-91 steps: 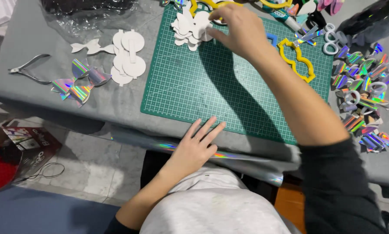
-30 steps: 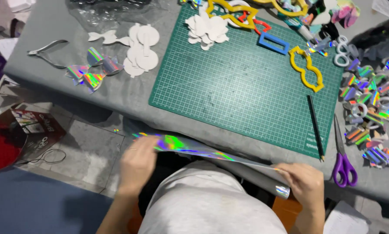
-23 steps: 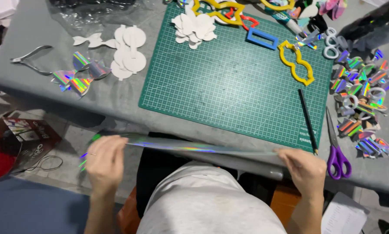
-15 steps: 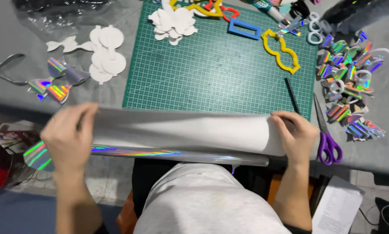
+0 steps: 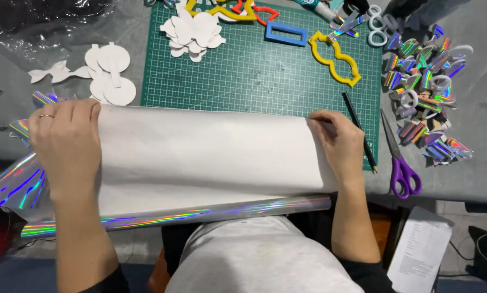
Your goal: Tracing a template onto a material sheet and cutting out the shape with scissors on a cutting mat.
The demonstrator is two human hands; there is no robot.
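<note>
Holographic roll half unrolled over green mat; my left hand and right hand grasp its ends.

A: What kind of place is shown?

B: A craft workbench. A green gridded cutting mat lies beyond the hands, with purple scissors right of the right hand.

A: Further evidence?

B: White paper cut-outs beyond the left hand, coloured plastic templates, iridescent scraps.

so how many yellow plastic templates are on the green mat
2: one wavy yellow plastic outline template at the mat's upper right, one yellow plastic template at the top edge, partly cut off; more may lie beyond the frame.
</note>
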